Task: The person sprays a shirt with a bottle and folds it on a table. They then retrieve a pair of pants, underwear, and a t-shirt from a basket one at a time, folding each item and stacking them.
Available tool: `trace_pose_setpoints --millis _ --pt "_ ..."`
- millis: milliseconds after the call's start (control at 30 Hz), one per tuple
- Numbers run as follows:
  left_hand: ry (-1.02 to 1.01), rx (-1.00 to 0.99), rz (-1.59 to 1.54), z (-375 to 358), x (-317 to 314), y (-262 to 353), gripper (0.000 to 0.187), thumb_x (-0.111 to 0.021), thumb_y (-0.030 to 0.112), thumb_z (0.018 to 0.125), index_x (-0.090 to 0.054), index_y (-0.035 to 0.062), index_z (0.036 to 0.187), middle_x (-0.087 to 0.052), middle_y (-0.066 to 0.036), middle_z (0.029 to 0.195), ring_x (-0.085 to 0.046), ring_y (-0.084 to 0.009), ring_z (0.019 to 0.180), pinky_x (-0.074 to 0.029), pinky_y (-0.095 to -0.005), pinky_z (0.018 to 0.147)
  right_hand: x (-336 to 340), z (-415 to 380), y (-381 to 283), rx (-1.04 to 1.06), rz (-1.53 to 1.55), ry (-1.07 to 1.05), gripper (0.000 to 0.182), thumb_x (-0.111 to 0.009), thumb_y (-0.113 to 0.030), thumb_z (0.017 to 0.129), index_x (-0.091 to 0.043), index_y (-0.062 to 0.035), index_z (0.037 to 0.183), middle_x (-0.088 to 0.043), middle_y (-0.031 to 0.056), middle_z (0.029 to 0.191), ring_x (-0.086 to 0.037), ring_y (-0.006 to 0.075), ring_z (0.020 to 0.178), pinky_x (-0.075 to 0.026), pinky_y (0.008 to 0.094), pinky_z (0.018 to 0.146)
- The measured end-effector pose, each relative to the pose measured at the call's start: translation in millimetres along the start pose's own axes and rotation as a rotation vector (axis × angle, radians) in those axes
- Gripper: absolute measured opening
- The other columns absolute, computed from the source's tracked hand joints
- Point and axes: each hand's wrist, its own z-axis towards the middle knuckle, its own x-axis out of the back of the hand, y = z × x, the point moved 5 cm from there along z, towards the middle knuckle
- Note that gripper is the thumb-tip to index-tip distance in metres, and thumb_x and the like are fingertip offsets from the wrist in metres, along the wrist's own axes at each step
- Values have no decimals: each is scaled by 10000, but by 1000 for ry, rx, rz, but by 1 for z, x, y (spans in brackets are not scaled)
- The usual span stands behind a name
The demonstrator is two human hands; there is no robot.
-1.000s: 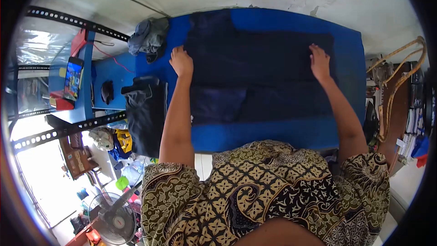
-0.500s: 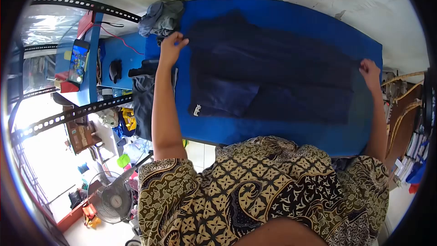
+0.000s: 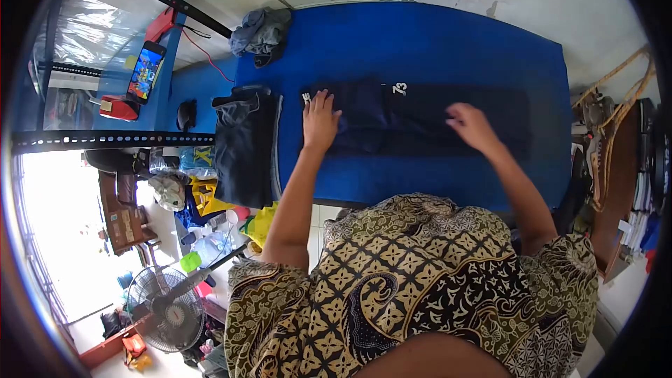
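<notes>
A pair of dark navy trousers lies folded lengthwise in a long strip across a blue-covered table. White "73" print shows at its upper edge, with more white lettering at its left end. My left hand rests flat on that left end, fingers stretched out, partly covering the lettering. Over the right half of the trousers is my right hand, slightly blurred, its fingers loosely bent and the thumb apart, holding nothing.
Folded dark garments are stacked at the table's left edge. A crumpled grey cloth sits at the back left corner. On a shelf at left stands a lit phone beside a red object. A fan stands lower left.
The trousers, spread wide before with both hands at their far corners, are now folded to a narrower strip. My left hand came down onto the left end; my right hand moved inward, left.
</notes>
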Motion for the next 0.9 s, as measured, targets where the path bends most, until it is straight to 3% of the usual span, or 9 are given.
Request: trace_pose_setpoints --millis 133,167,367,500,600,700,767,833,900 --pt "7 567 65 -14 -6 -10 325 -595 289 778 -547 61 1005 -540 -93 986 -520 -263 954 -407 -406 747 -86 55 -18 -147 306 22 276 -672 -206 723 -581 0 884 -627 143 789 -620 251 737 -477 328 643" --pt "15 561 68 -15 -7 -9 325 -595 289 778 -547 61 1005 -540 -93 986 -520 -263 954 -407 -406 747 -98 64 -14 -253 360 4 282 -674 -211 716 -582 0 880 -626 142 788 -618 260 742 -475 334 649" --pt "-186 771 -66 -27 -20 -17 179 -614 267 765 -595 109 847 -604 -50 877 -561 -246 895 -411 -436 722 -106 91 0 -208 226 -28 245 -677 -114 663 -571 -6 856 -621 142 779 -601 295 776 -463 361 689" --pt "-146 779 -139 -32 -21 -20 166 -622 249 762 -589 100 826 -620 -53 806 -584 -254 837 -416 -446 701 -95 81 -6 -118 90 17 242 -645 -31 677 -546 16 893 -600 102 679 -600 195 639 -458 305 589" --pt "-19 803 -477 -32 10 -12 185 -641 195 744 -565 30 780 -615 -139 709 -604 -312 684 -458 -377 602 -82 67 -13 -218 192 11 222 -664 -60 646 -542 -14 826 -612 142 770 -600 298 767 -463 367 681" --pt "-173 661 -445 -44 21 -19 136 -615 161 748 -553 46 783 -603 -137 715 -596 -314 724 -455 -378 638 -74 45 -22 -217 214 53 179 -619 -58 685 -539 -21 841 -604 147 750 -590 319 756 -465 366 679" --pt "-134 579 -191 -38 30 -4 117 -608 133 737 -546 60 804 -598 -124 772 -585 -298 778 -444 -373 652 -79 33 -31 -175 -101 -21 157 -568 -47 692 -537 -18 844 -584 153 770 -572 342 726 -459 394 650" --pt "-159 432 95 -23 34 21 166 -584 109 728 -519 86 878 -565 -82 941 -523 -272 946 -397 -389 728 -77 27 -66 183 -222 147 182 -503 -41 711 -532 -25 890 -557 140 861 -542 329 828 -438 419 690" --pt "-180 170 -135 -12 -1 34 191 -569 149 754 -505 79 921 -548 -75 986 -501 -267 989 -377 -431 778 -91 28 -93 439 -234 88 219 -455 -74 765 -536 -42 966 -542 128 984 -487 288 1001 -404 403 807"
